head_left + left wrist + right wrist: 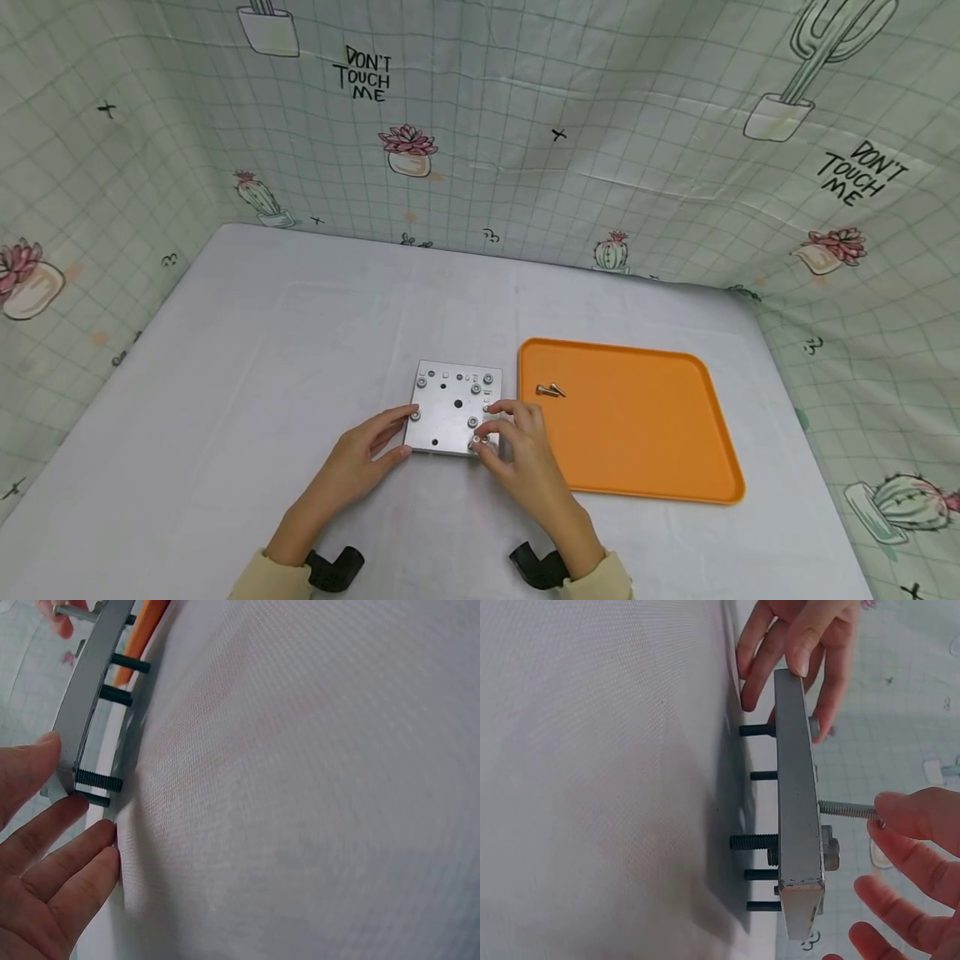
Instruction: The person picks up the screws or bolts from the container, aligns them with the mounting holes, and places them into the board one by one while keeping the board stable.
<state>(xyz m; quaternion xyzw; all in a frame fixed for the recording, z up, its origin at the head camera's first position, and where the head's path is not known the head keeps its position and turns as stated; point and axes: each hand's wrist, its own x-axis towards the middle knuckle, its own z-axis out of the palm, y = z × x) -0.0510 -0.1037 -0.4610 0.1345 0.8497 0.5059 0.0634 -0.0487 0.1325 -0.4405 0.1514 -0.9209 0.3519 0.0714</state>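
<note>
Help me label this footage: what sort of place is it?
Probably a makeshift, screened-off tabletop workspace: cactus-print fabric hangs behind and beside a white table, which bears a metal plate fitted with bolts.

The left hand (360, 458) is low and left of centre in the head view, angled up to the right, its thumb apart from lightly bent fingers. The right hand (525, 458), right of centre, slants up to the left; its thumb and one finger pinch, the others curved and spread. Both wrists (572, 529) rise from the bottom.
</note>
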